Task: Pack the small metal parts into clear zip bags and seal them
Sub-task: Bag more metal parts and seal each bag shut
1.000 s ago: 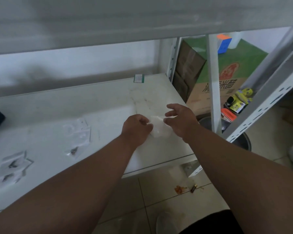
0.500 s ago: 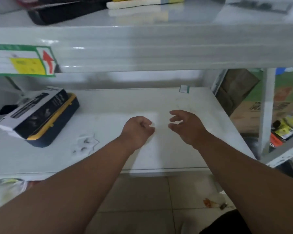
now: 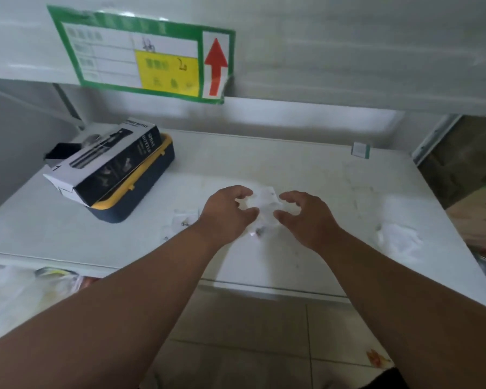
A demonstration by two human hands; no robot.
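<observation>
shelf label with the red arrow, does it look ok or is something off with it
The green-bordered label hangs crooked on the shelf edge, sloping down to the right. Its lower right corner, by the red arrow, looks creased and lifted. Its text is too blurred to read.

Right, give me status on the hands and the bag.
Left hand and right hand both pinching the small clear zip bag over the white shelf. Small metal part visible just below. Nothing in the way.

shelf (image 3: 306, 164) white | on it: navy/yellow case (image 3: 141, 189), zip bags (image 3: 183, 220), bag pile (image 3: 399, 240)
</observation>
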